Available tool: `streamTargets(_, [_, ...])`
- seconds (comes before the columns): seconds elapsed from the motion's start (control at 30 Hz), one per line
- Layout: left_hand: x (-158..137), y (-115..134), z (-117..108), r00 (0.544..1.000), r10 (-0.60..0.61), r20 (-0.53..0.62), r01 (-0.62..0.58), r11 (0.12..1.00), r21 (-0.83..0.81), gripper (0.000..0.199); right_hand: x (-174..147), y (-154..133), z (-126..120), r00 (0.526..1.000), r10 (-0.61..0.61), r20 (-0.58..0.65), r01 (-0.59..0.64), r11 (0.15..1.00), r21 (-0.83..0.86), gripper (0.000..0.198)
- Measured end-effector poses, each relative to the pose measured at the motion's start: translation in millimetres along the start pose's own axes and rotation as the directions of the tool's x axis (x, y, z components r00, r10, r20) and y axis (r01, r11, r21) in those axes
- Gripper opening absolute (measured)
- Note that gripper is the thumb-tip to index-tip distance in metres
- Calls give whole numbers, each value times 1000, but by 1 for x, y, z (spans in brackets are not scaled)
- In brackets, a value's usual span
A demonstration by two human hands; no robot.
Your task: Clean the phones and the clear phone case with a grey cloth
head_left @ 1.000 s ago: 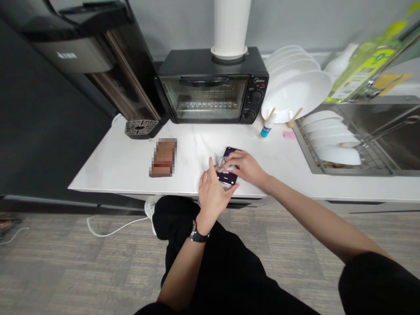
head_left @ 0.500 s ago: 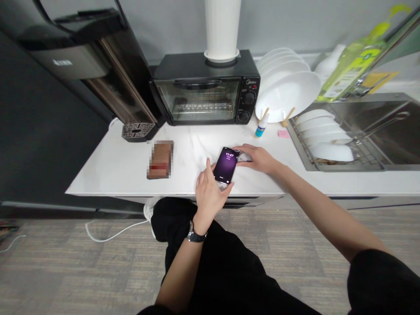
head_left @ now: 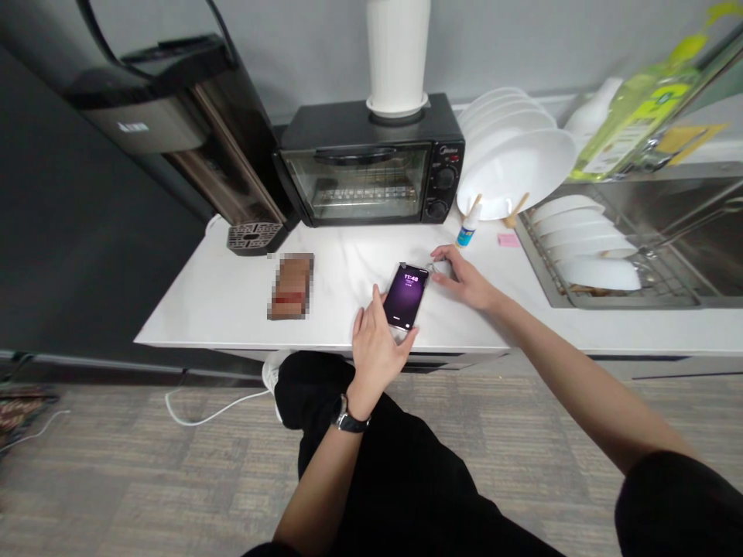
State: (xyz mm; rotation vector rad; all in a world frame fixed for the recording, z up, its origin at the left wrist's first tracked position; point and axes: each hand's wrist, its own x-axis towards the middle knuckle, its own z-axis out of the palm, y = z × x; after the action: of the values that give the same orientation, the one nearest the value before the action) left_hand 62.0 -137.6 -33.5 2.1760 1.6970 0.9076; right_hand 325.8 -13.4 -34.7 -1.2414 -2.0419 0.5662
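A phone [head_left: 406,298] with a lit purple lock screen lies tilted on the white counter near its front edge. A clear rim, like a transparent case, shows along its lower end. My left hand [head_left: 377,340] grips the phone's lower part, fingers along its left side and thumb at the bottom right corner. My right hand [head_left: 467,282] is bent just beyond the phone's upper right corner, with index finger and thumb curved towards each other. Something small and clear or shiny seems to be between these fingertips, too faint to name.
A blurred-out brown item [head_left: 292,286] lies to the left on the counter [head_left: 191,309]. Behind stand a drink dispenser [head_left: 255,236], a toaster oven [head_left: 371,186], a small bottle [head_left: 466,230] and racked plates [head_left: 516,170]. On the right is a sink [head_left: 539,271] with bowls.
My right hand has drawn slightly right, away from the phone's edge. My left hand keeps its grip on the phone. The whole view has shifted a little.
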Motion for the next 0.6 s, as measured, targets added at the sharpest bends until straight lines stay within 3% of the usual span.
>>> streamTargets(0.07, [0,-1,0,1000,5,-4,-5,1000,-14,125,8,-4,2,1000,2,-30,-2,1000,11,35])
streamTargets(0.17, [0,-2,0,1000,4,-11,-4,1000,-16,127,23,-11,10,1000,-1,-30,0,1000,-22,39])
streamTargets(0.3, [1,-2,0,1000,-4,-8,3,999,-37,129,31,-23,23,997,-80,-19,78,993,-87,27])
streamTargets(0.47, [2,-2,-2,1000,-16,-3,16,997,-72,131,10,-44,38,993,-117,17,118,977,-175,42])
streamTargets(0.6, [2,-2,-2,999,-47,26,49,994,-99,135,-20,-73,52,965,-223,138,241,961,-133,55])
